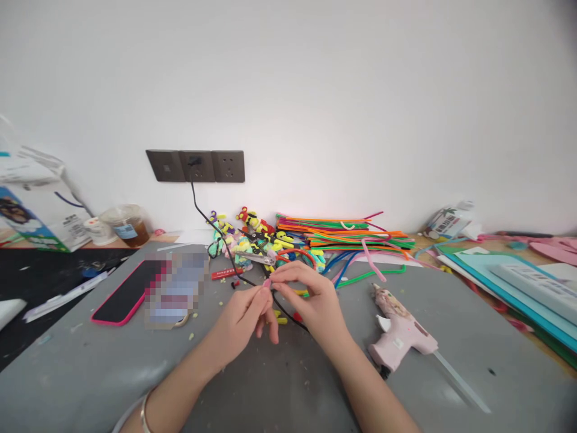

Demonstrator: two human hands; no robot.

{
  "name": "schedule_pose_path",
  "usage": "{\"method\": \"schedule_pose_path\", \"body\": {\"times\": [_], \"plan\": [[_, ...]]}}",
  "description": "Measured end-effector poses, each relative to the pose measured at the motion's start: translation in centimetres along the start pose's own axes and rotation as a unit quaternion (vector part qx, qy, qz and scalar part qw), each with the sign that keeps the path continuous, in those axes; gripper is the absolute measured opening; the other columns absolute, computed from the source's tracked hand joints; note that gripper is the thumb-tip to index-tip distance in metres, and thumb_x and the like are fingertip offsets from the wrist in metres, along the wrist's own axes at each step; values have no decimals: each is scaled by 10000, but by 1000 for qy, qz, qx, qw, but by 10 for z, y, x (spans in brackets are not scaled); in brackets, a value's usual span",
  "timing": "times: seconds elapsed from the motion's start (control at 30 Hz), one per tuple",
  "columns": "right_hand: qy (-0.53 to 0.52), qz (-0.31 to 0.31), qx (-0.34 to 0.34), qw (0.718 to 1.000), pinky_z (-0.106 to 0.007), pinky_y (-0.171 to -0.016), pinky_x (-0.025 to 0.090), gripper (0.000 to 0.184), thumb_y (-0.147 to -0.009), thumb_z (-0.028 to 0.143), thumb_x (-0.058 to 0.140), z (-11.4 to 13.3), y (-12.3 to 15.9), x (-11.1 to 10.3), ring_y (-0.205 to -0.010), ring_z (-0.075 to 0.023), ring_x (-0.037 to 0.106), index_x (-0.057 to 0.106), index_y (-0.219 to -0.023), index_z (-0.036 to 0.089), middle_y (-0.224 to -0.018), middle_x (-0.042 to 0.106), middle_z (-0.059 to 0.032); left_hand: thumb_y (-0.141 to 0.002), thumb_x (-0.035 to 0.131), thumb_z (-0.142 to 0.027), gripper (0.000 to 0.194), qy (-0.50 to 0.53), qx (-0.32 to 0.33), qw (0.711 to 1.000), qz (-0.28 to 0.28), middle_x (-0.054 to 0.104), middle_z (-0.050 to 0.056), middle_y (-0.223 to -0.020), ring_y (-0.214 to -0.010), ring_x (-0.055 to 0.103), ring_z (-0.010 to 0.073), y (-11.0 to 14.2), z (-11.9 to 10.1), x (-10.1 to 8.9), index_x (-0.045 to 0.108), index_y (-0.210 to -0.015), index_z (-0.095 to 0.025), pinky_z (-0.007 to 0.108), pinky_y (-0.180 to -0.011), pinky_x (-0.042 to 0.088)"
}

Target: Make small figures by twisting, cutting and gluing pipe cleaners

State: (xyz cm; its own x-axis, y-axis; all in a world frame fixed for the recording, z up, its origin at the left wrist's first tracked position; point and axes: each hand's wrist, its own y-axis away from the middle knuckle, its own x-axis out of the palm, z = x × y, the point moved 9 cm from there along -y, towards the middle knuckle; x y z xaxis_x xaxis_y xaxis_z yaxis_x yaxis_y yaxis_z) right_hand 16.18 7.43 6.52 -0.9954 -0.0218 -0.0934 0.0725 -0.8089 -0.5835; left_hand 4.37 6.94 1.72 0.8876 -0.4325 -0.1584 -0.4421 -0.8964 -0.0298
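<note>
Both hands meet above the middle of the grey mat (288, 397). Between thumb and fingertips, my left hand (246, 316) pinches a small pink piece (267, 282), too small to tell its kind. My right hand (311, 294) is closed too, thumb and forefinger touching the same pink piece from the right. Behind the fingers lie scissors with orange handles (295, 255) and a heap of small colourful pipe cleaner figures (256, 234). A yellow bit (280, 319) lies on the mat beneath the hands, partly hidden.
A pink glue gun (399, 337) with a clear glue stick lies at right. Pipe cleaner bundles (351, 233) lie along the wall. A black cord (205, 210) runs from the socket under the hands. Phones (128, 294) and a drink cup (128, 227) are at left; coloured sheets (491, 282) at right.
</note>
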Motion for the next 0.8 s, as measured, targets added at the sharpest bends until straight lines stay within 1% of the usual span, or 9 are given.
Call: {"method": "schedule_pose_path", "body": {"times": [0.07, 0.13, 0.4, 0.53, 0.7, 0.8], "plan": [[39, 9, -28, 999, -315, -772, 552, 131, -870, 133, 685, 7, 0, 1, -832, -195, 694, 767, -820, 223, -867, 749, -64, -992, 358, -572, 462, 11, -3, 1000, 9, 682, 50, -527, -458, 469, 128, 1, 0, 2, 398, -687, -227, 244, -483, 386], [58, 12, -37, 998, -313, -767, 554, 124, -871, 135, 688, 10, 0, 2, -827, -196, 699, 772, -830, 217, -867, 750, -70, -992, 354, -568, 455, 13, -1, 1000, 11, 685, 53, -531, -459, 474, 130, 1, 0, 3, 398, -692, -228, 247, -484, 389], [26, 19, -4, 999, -291, -734, 556, 108, -857, 144, 701, 3, -1, 2, -803, -186, 695, 776, -829, 216, -846, 744, -60, -1017, 301, -513, 456, -33, 14, 999, 12, 690, 57, -551, -500, 493, 143, 0, -6, 3, 420, -684, -225, 258, -525, 407], [8, 33, 31, 999, -286, -692, 549, 92, -865, 182, 693, -4, 0, 3, -777, -187, 690, 775, -845, 216, -817, 745, -55, -1038, 270, -456, 498, -99, 38, 994, 10, 705, 57, -588, -543, 512, 153, 2, -10, 2, 498, -672, -208, 268, -576, 410], [-9, 45, 59, 997, -302, -732, 551, 80, -862, 208, 700, -9, 0, 4, -792, -194, 697, 770, -824, 213, -827, 760, -59, -1064, 237, -395, 613, -187, 65, 980, 11, 706, 38, -632, -624, 541, 156, 4, -13, 2, 640, -653, -183, 271, -661, 386], [-24, 57, 80, 995, -311, -739, 540, 81, -858, 240, 712, -12, 0, 4, -792, -196, 688, 762, -801, 211, -825, 760, -58, -1071, 226, -378, 646, -208, 73, 975, 10, 692, 28, -641, -653, 553, 153, 5, -15, 2, 675, -648, -183, 263, -694, 378]]}}
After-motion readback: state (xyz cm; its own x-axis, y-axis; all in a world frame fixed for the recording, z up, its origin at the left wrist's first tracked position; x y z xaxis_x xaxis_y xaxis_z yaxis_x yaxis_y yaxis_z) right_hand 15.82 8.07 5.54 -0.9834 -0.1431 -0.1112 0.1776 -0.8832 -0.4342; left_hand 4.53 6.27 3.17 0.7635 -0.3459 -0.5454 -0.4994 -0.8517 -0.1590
